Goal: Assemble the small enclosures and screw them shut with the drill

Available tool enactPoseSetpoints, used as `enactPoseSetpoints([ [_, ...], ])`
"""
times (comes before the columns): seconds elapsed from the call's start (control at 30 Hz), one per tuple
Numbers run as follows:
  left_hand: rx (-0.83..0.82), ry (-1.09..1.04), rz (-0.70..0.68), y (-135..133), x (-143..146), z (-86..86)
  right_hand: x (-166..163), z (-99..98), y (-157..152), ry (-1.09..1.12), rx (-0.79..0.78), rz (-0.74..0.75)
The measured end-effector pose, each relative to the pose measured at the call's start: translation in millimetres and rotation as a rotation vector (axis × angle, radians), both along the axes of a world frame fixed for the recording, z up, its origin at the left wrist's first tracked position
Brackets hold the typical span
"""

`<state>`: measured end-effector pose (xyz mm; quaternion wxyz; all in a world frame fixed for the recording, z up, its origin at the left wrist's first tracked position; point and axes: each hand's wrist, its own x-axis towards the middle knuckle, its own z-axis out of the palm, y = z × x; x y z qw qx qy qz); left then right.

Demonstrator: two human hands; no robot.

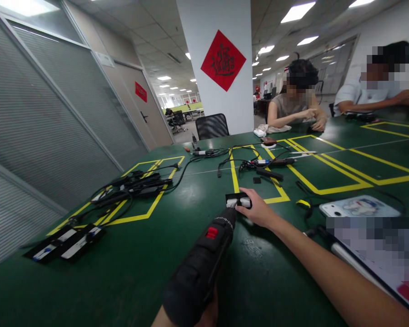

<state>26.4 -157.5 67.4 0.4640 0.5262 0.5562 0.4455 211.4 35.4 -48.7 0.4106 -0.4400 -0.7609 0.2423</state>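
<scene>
Drill and part meet near the middle of the green worktop (129, 272). The power drill (201, 268) runs from about six o'clock, where the left hand (204, 315) grips its handle at the bottom edge, up toward twelve, its long axis leaning slightly to one o'clock, with the nose touching or just short of a small black-and-white part (238, 200). That part lies crosswise to the drill, its long side running nine to three. The right hand (257, 211) comes in from four o'clock and pinches the part at its right end, fingers closed on it; this hand is the nearer of the two to the part.

Most of the left hand is cut off by the frame, so only its closed wrap on the handle shows. Whether a bit is fitted, and whether it actually touches the part, cannot be made out. A tangle of black cables (136, 184) lies at ten o'clock, well apart.
</scene>
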Motion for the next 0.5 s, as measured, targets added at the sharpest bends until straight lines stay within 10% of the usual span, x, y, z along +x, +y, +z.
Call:
enactPoseSetpoints([
  [0.5,0.114,0.1,0.034,13,14,-4.1,1,0.4,0,0.017,0.009,0.01],
])
